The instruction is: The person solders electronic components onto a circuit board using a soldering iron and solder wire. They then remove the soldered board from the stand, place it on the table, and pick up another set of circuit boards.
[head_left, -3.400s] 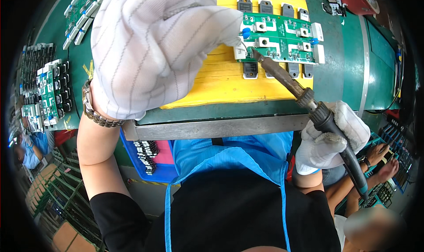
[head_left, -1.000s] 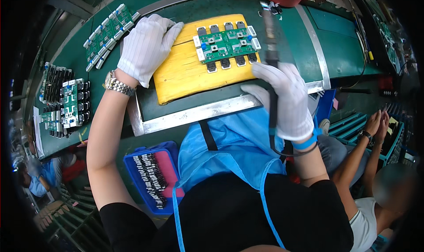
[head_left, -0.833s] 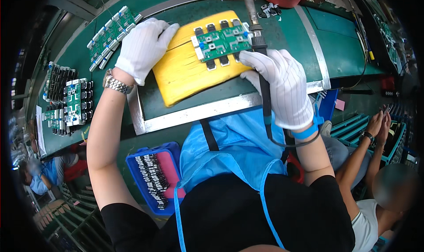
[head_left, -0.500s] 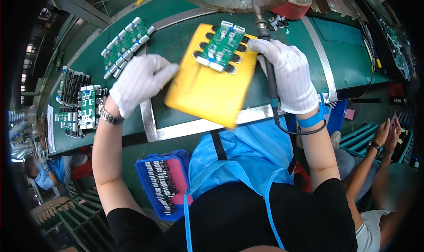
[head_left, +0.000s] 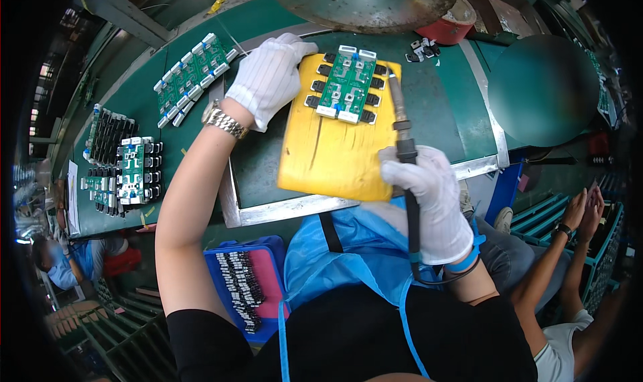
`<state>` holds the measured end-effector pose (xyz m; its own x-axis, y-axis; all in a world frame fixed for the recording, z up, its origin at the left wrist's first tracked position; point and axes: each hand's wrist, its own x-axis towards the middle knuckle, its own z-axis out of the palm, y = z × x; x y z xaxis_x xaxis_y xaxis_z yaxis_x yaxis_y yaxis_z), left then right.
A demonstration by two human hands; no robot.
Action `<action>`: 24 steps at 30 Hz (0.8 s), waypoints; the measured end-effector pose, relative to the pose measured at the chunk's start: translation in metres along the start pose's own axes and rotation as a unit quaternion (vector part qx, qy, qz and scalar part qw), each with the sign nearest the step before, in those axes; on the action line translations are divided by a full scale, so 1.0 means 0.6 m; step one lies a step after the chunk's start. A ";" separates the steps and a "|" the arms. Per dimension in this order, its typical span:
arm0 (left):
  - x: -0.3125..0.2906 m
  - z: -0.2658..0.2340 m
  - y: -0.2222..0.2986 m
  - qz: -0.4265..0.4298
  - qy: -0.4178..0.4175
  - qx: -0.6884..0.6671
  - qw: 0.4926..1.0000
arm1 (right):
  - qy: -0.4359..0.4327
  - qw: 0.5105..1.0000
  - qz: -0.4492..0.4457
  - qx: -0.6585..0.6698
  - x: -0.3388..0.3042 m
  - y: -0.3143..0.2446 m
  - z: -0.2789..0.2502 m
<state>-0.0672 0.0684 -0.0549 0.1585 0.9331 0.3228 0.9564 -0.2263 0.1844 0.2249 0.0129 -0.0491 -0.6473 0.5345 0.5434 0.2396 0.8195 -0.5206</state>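
A yellow board [head_left: 335, 158] lies on the green bench in front of me. On its upper part rests a green circuit board [head_left: 345, 84] with white connectors at both ends and black parts along its sides. My left hand [head_left: 271, 74], in a white striped glove, is closed at the yellow board's upper left corner; its fingertips are partly hidden. My gloved right hand [head_left: 432, 201] is wrapped round a soldering iron [head_left: 407, 151] near the board's lower right. The iron's tip points up, close to the circuit board's right side.
More circuit boards [head_left: 191, 77] lie at the upper left, with stacked boards [head_left: 134, 171] below them. A metal dish [head_left: 365, 7] overhangs the bench's far side, by a red container [head_left: 452, 24] and small black parts [head_left: 422, 49]. A blue bin [head_left: 274, 295] holds parts below. Another person's hands [head_left: 583, 211] are at right.
My left hand moved up and right to the yellow board's upper corner. The board turned straighter and shifted right. My right hand came down toward me with the soldering iron.
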 end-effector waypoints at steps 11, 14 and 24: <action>-0.126 -0.080 0.037 0.013 -0.042 -0.008 0.999 | 0.087 0.989 0.060 -0.100 -0.015 0.095 -0.051; -0.123 -0.088 0.087 0.035 -0.054 -0.012 0.998 | 0.098 0.989 0.098 -0.053 -0.019 0.137 -0.061; -0.161 -0.096 0.113 0.009 -0.115 0.067 0.991 | 0.135 0.982 0.066 -0.116 -0.010 0.100 -0.042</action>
<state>-0.0316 -0.0532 -0.0200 0.2127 0.9719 0.1013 0.9745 -0.2186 0.0513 0.2613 0.0638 -0.0671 -0.3916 0.6493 0.6520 0.4872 0.7474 -0.4517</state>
